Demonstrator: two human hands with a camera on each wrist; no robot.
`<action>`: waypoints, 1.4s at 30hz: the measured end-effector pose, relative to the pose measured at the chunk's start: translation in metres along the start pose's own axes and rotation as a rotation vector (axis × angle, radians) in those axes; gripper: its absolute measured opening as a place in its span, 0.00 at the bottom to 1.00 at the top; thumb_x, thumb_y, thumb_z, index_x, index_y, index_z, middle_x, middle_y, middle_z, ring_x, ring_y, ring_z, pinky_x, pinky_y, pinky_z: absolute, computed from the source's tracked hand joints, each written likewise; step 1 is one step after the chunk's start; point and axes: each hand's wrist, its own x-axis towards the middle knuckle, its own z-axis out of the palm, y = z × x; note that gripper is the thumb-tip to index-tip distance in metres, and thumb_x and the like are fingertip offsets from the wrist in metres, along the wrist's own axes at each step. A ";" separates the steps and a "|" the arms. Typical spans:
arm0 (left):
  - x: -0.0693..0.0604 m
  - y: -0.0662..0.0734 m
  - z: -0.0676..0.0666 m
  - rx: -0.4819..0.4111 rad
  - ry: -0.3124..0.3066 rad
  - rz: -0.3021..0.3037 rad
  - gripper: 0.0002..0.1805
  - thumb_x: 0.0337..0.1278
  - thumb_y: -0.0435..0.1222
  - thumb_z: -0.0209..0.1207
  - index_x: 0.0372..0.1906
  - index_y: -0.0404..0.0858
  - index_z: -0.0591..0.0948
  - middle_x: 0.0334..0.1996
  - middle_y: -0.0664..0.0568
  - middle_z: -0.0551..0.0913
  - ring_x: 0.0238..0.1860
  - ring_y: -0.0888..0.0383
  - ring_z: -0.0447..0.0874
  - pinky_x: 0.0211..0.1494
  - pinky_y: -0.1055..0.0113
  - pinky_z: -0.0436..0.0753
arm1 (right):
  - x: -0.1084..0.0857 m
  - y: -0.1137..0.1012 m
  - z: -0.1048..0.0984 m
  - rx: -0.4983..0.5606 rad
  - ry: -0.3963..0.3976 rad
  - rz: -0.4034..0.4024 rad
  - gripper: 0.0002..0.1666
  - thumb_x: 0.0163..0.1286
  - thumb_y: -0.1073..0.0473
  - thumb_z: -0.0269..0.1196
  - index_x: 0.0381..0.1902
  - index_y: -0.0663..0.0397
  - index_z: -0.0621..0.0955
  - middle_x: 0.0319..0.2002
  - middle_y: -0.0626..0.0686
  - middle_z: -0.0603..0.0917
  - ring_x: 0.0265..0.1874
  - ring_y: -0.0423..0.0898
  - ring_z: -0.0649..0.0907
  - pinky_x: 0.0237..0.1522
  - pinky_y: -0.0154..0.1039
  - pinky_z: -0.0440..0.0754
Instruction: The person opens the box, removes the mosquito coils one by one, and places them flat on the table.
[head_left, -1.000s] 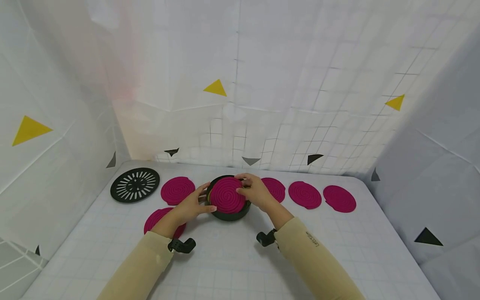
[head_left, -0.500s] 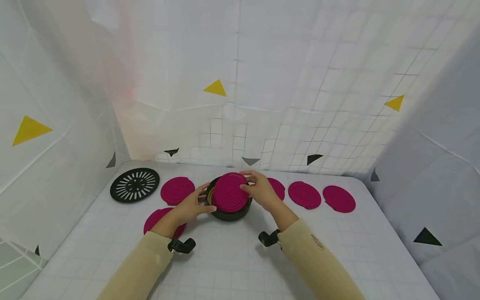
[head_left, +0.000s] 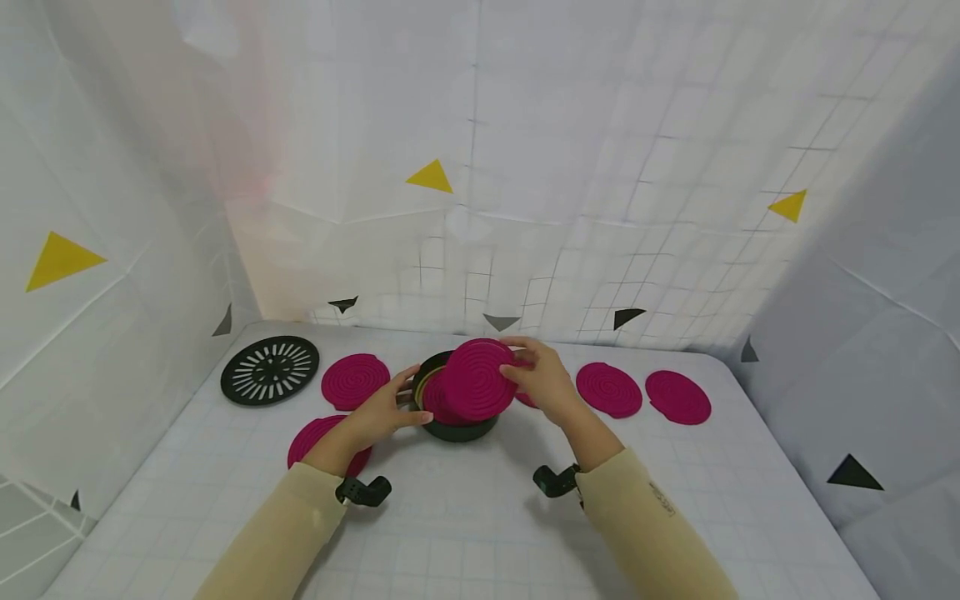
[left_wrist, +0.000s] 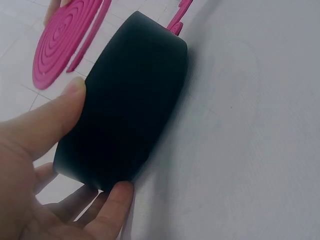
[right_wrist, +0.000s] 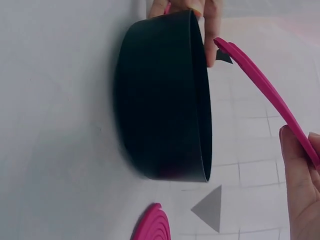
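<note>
My right hand (head_left: 546, 385) pinches the right edge of a magenta spiral disc (head_left: 480, 379), tilted above a dark round container (head_left: 459, 433). In the right wrist view this disc (right_wrist: 270, 90) stands apart from the container's rim (right_wrist: 204, 125). Another magenta disc (head_left: 441, 398) shows inside the container, partly hidden by the raised one. Thumb and fingers of my left hand (head_left: 380, 414) grip the container's left side; in the left wrist view they curve round its dark wall (left_wrist: 125, 95).
Two magenta discs (head_left: 356, 382) (head_left: 318, 435) lie at the left, the nearer one partly under my left forearm. Beyond them is a black slotted disc (head_left: 270, 371). To the right lie more magenta discs (head_left: 609, 389) (head_left: 678, 397), one partly hidden behind my right hand.
My right hand has lifted the magenta disc and moved it rightwards, uncovering another disc inside the container. My left hand has stayed on the container.
</note>
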 end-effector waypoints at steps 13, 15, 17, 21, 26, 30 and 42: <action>0.000 0.000 0.000 0.019 -0.001 0.004 0.56 0.52 0.45 0.74 0.80 0.53 0.52 0.77 0.42 0.58 0.76 0.42 0.56 0.70 0.41 0.66 | -0.021 0.005 -0.028 -0.011 0.012 0.012 0.30 0.69 0.64 0.67 0.67 0.45 0.75 0.60 0.61 0.79 0.53 0.55 0.82 0.44 0.44 0.87; 0.000 0.000 0.000 0.021 0.000 0.004 0.55 0.52 0.45 0.74 0.80 0.53 0.52 0.77 0.42 0.58 0.76 0.42 0.56 0.70 0.41 0.66 | -0.024 0.006 -0.032 -0.014 0.011 0.015 0.30 0.69 0.64 0.67 0.68 0.46 0.75 0.61 0.61 0.78 0.53 0.56 0.82 0.44 0.43 0.87; 0.000 -0.001 0.000 0.020 0.001 0.003 0.55 0.52 0.45 0.74 0.80 0.53 0.52 0.77 0.42 0.58 0.76 0.41 0.56 0.70 0.40 0.66 | -0.026 0.007 -0.035 -0.018 0.008 0.018 0.31 0.69 0.63 0.67 0.68 0.46 0.75 0.62 0.61 0.77 0.53 0.55 0.81 0.44 0.42 0.87; 0.000 -0.001 0.000 0.019 0.003 0.000 0.55 0.52 0.45 0.74 0.80 0.53 0.52 0.76 0.42 0.59 0.76 0.42 0.56 0.70 0.41 0.66 | -0.031 0.010 -0.041 -0.005 -0.004 0.010 0.30 0.69 0.64 0.66 0.68 0.49 0.74 0.63 0.62 0.76 0.51 0.55 0.82 0.43 0.42 0.87; 0.000 -0.001 0.000 0.021 0.004 -0.002 0.56 0.51 0.46 0.74 0.80 0.54 0.52 0.76 0.43 0.60 0.76 0.43 0.57 0.70 0.41 0.66 | -0.040 0.015 -0.048 0.005 -0.012 0.011 0.30 0.69 0.65 0.65 0.68 0.51 0.73 0.63 0.63 0.75 0.53 0.56 0.81 0.45 0.43 0.87; 0.000 0.001 0.000 0.018 0.007 -0.006 0.56 0.50 0.47 0.75 0.80 0.55 0.53 0.75 0.44 0.61 0.76 0.44 0.57 0.70 0.42 0.67 | -0.047 0.019 -0.053 -0.016 -0.016 0.007 0.31 0.69 0.65 0.66 0.68 0.50 0.74 0.63 0.63 0.75 0.54 0.57 0.81 0.46 0.44 0.86; 0.001 0.000 0.000 0.023 0.002 0.001 0.56 0.51 0.46 0.74 0.80 0.53 0.52 0.76 0.42 0.60 0.76 0.42 0.57 0.69 0.41 0.68 | -0.062 0.031 -0.063 -0.031 -0.014 0.025 0.32 0.68 0.67 0.66 0.69 0.54 0.73 0.56 0.65 0.79 0.43 0.52 0.83 0.43 0.43 0.87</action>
